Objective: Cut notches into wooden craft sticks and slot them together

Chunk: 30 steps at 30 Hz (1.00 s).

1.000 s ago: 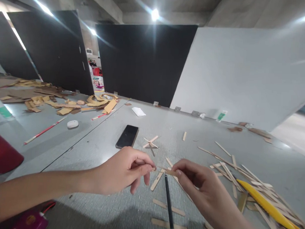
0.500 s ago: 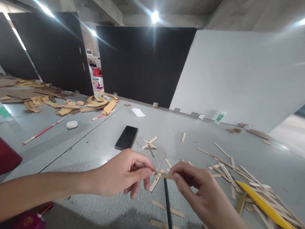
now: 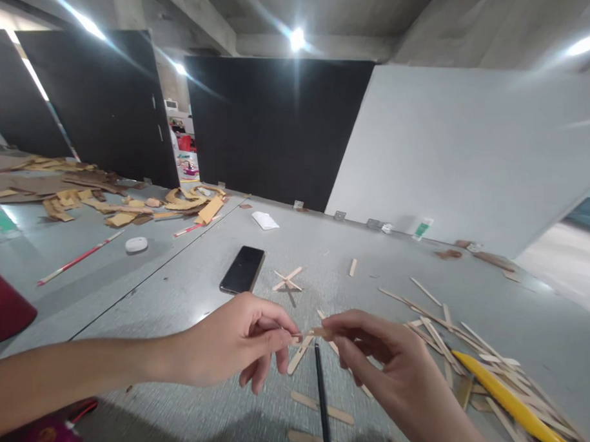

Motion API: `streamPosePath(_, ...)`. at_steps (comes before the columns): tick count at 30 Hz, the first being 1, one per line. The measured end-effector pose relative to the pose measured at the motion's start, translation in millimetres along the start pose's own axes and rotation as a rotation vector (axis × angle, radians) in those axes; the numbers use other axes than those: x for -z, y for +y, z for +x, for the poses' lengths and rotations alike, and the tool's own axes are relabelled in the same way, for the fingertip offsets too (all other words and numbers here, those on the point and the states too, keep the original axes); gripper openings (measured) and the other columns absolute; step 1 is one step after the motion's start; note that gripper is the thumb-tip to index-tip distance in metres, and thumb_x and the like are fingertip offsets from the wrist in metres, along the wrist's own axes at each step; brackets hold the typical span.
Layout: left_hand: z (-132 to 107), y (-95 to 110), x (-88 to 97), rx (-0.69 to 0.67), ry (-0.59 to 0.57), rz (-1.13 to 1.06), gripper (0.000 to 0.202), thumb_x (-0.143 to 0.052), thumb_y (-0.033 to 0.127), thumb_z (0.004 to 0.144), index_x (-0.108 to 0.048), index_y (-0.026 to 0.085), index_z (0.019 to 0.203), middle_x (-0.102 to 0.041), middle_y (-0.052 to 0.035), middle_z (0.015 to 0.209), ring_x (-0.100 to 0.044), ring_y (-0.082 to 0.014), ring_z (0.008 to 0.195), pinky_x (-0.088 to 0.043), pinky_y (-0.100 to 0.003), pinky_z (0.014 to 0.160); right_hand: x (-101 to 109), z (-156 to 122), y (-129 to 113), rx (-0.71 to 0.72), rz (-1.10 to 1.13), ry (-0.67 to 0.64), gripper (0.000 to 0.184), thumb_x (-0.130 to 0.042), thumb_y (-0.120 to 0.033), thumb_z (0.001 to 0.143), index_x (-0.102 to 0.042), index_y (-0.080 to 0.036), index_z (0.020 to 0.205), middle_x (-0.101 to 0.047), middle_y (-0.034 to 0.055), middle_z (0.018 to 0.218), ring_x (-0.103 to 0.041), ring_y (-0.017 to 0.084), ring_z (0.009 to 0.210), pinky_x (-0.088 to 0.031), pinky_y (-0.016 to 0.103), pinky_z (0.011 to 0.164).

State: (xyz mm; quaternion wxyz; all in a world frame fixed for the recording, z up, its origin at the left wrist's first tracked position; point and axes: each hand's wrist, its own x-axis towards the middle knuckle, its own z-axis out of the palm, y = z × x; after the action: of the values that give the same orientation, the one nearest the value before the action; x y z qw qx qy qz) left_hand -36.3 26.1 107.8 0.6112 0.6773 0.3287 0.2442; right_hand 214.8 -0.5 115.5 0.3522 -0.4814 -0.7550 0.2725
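Observation:
My left hand point(image 3: 252, 342) is closed, thumb and forefinger pinching a small piece of wooden craft stick point(image 3: 295, 339). Facing it, my right hand point(image 3: 391, 360) pinches another short piece of craft stick point(image 3: 321, 333). The two pieces are end to end; whether they touch or are joined I cannot tell. Beneath my hands lies a craft stick with small dark marks point(image 3: 300, 356). A thin black rod, perhaps a pencil point(image 3: 322, 396), crosses two flat craft sticks point(image 3: 339, 414) near the table's front. Beyond my hands sits a small star of crossed sticks point(image 3: 287, 281).
A black phone point(image 3: 243, 269) lies left of centre. On the right, loose craft sticks point(image 3: 436, 335) are heaped around a long yellow tool point(image 3: 511, 396). Cardboard scraps point(image 3: 83, 197), a white case point(image 3: 136, 244) and a red object point(image 3: 4, 307) occupy the left. Upright panels point(image 3: 279, 130) stand behind.
My right hand has shifted slightly left, its fingers bringing their stick piece closer to my left fingertips. The view has tilted slightly; the table items otherwise stay put.

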Motion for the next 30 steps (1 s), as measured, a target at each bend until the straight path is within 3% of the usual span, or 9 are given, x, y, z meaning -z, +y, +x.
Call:
streamPosePath(5,0,-3,0.0,-0.015,0.026,0.026,0.025,-0.054,0.034,0.107,-0.07,0.016,0.105,-0.073,-0.0023,0.088,-0.06,-0.0059,0.05,-0.043,-0.017,0.047,15,1,0,0.051,-0.11,0.072,0.018,-0.063,-0.035,0.101,-0.08,-0.03,0.102,-0.081,0.0,0.084,-0.067,0.015,0.064,-0.054,0.024,0.056)
streamPosePath(9,10,-24,-5.2,-0.042,0.036,0.082,0.027,-0.052,0.035,0.108,-0.071,0.016,0.106,-0.073,-0.0022,0.086,-0.058,-0.0059,0.051,-0.042,-0.018,0.048,44,5,14,0.062,-0.341,0.299,0.021,-0.064,-0.042,0.099,-0.081,-0.03,0.104,-0.079,-0.0009,0.079,-0.065,0.015,0.059,-0.052,0.027,0.056)
streamPosePath(16,36,-89,-19.2,-0.065,0.014,0.111,0.03,-0.055,0.039,0.105,-0.073,0.014,0.1,-0.069,-0.0017,0.073,-0.052,-0.0079,0.047,-0.042,-0.02,0.048,66,-14,102,-0.115,-0.588,0.469,0.032,-0.057,-0.042,0.096,-0.081,-0.023,0.104,-0.082,0.0044,0.077,-0.072,0.021,0.058,-0.054,0.032,0.061)
streamPosePath(20,43,-105,-12.9,-0.16,0.185,0.127,0.035,-0.053,0.046,0.106,-0.072,0.017,0.109,-0.067,-0.0012,0.074,-0.048,-0.0086,0.049,-0.037,-0.02,0.047,66,-42,157,-0.175,-0.71,0.562,0.044,-0.049,-0.037,0.092,-0.08,-0.014,0.111,-0.083,0.0119,0.079,-0.076,0.028,0.063,-0.056,0.037,0.061)
streamPosePath(23,47,-107,-5.1,-0.229,0.33,0.124,0.038,-0.05,0.051,0.108,-0.069,0.018,0.111,-0.062,0.0012,0.073,-0.046,-0.0093,0.052,-0.04,-0.022,0.052,69,-52,182,-0.195,-0.784,0.589,0.046,-0.045,-0.032,0.093,-0.08,-0.009,0.113,-0.082,0.0146,0.074,-0.077,0.033,0.065,-0.057,0.041,0.062)
streamPosePath(25,51,-108,-1.3,-0.239,0.388,0.107,0.039,-0.048,0.052,0.109,-0.068,0.018,0.109,-0.057,0.0032,0.072,-0.044,-0.0091,0.052,-0.04,-0.022,0.051,69,-53,185,-0.173,-0.82,0.599,0.046,-0.043,-0.027,0.095,-0.079,-0.008,0.117,-0.083,0.0183,0.086,-0.079,0.035,0.076,-0.059,0.045,0.069)
streamPosePath(27,56,-110,0.4,-0.234,0.416,0.092,0.039,-0.047,0.052,0.109,-0.066,0.018,0.106,-0.053,0.0047,0.07,-0.042,-0.0085,0.051,-0.036,-0.021,0.048,64,-50,177,-0.111,-0.851,0.591,0.046,-0.04,-0.023,0.098,-0.075,-0.007,0.123,-0.081,0.024,0.113,-0.077,0.038,0.101,-0.058,0.053,0.088)
streamPosePath(29,60,-113,0.2,-0.224,0.409,0.083,0.038,-0.048,0.051,0.11,-0.066,0.017,0.106,-0.05,0.0059,0.069,-0.042,-0.0081,0.051,-0.035,-0.02,0.048,49,-44,161,-0.02,-0.866,0.507,0.043,-0.039,-0.021,0.102,-0.074,-0.01,0.124,-0.075,0.024,0.129,-0.069,0.038,0.121,-0.051,0.057,0.104)
streamPosePath(30,62,-114,-0.3,-0.218,0.393,0.081,0.037,-0.048,0.05,0.11,-0.066,0.017,0.107,-0.049,0.0062,0.068,-0.043,-0.0081,0.051,-0.036,-0.02,0.048,38,-39,151,0.03,-0.861,0.421,0.039,-0.041,-0.02,0.104,-0.076,-0.013,0.119,-0.076,0.0206,0.125,-0.07,0.034,0.119,-0.052,0.053,0.106)
